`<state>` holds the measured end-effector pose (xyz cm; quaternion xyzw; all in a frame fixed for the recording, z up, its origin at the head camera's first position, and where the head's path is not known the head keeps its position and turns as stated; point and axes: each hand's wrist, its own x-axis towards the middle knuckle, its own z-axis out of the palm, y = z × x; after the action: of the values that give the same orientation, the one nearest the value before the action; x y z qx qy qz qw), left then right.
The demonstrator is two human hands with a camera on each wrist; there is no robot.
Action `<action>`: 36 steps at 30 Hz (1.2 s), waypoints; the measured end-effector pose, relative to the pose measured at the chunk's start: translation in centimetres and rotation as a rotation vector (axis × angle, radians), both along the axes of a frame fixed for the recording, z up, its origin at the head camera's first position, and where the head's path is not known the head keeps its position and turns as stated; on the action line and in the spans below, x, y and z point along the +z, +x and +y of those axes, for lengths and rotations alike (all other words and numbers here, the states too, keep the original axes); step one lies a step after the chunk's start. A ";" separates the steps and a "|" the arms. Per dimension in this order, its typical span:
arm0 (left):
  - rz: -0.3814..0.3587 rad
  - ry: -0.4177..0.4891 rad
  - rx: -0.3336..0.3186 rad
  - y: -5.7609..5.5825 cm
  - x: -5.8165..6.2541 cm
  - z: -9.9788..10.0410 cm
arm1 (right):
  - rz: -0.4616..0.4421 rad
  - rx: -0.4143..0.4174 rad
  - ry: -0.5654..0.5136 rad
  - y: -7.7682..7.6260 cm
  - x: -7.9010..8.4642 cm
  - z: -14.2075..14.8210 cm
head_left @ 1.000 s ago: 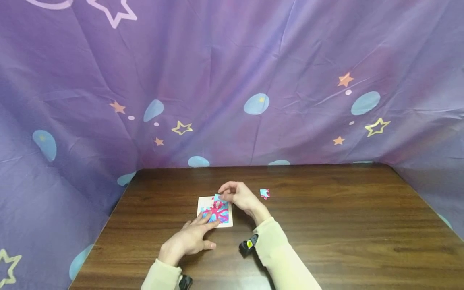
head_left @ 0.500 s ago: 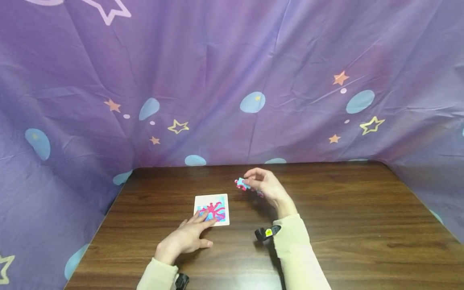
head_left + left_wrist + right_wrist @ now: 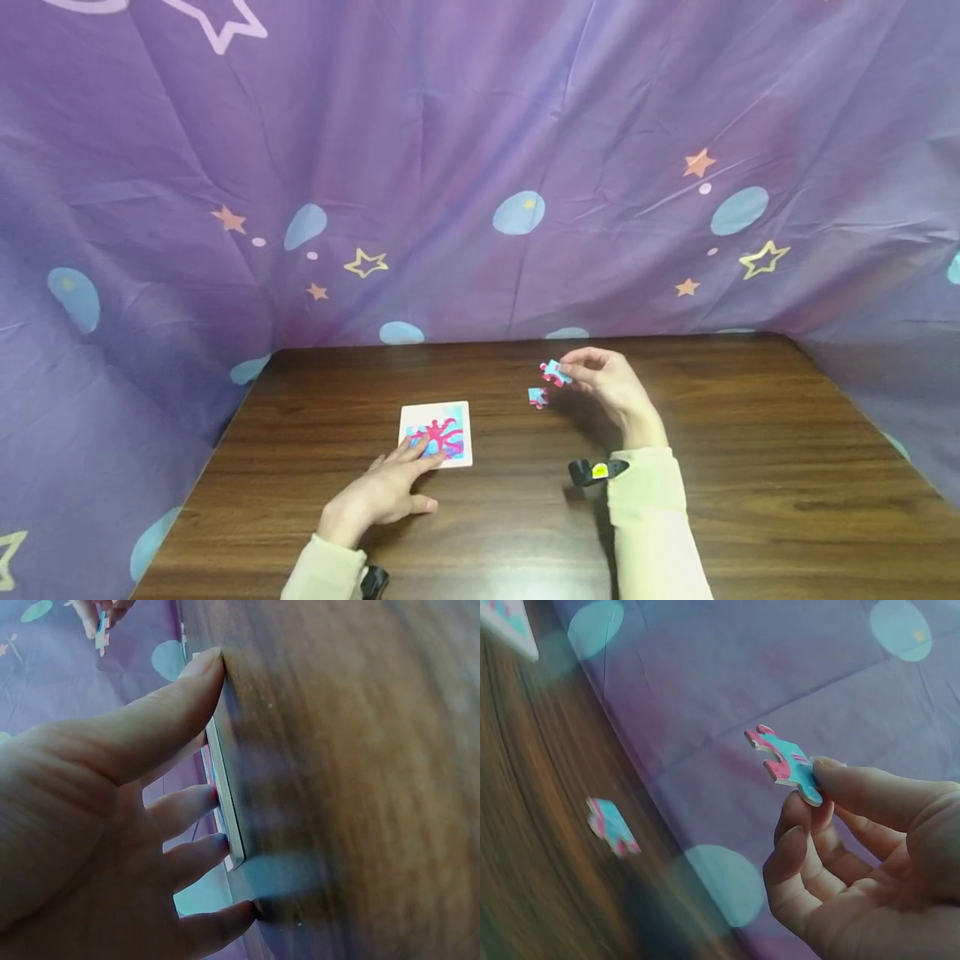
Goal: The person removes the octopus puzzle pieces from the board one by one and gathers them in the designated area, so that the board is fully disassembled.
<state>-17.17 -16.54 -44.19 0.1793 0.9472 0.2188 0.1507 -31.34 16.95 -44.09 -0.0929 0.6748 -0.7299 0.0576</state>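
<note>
The right hand (image 3: pixel 611 387) pinches a puzzle piece (image 3: pixel 555 372) between thumb and index finger, holding it up off the table (image 3: pixel 750 467). The left hand (image 3: pixel 381 500) lies with its fingers straight and spread, fingertips resting on the near left part of a white puzzle tray (image 3: pixel 468 450); it grips nothing, and its thumb points out to the side.

The tray lies flat and holds joined pieces (image 3: pixel 453 437) that make a pink, many-armed figure on blue; they fill its right side and what shows of its near part, while the far left area is plain white. The left fingers cover some of the picture. A loose piece (image 3: pixel 537 397), blue and pink, lies on the table to the right of the tray, near the right hand.

The right wrist view shows the held piece's pale cut edge and notch, which the head view leaves tiny. The left wrist view gives the tray side-on, showing its thickness; whether the thumb touches the table there, I cannot tell.

Pale yellow sleeves (image 3: pixel 648 500) cover both forearms. A purple cloth (image 3: pixel 450 125) with stars and blue ovals hangs behind the table.
</note>
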 end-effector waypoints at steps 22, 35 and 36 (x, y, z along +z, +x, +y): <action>-0.012 0.028 0.009 0.2 0.2 0.0 | 0.075 0.127 0.408 -2.1 -2.3 5.2; 0.016 0.025 -0.012 0.2 0.2 0.1 | 0.133 0.224 0.564 -4.0 -3.0 5.1; 0.013 0.028 -0.010 0.2 0.2 0.0 | 0.129 0.233 0.564 -4.1 -3.1 5.1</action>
<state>-16.93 -16.50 -43.98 0.1876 0.9441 0.2302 0.1429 -35.45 22.09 -47.20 -0.1961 0.8379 -0.4947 0.1214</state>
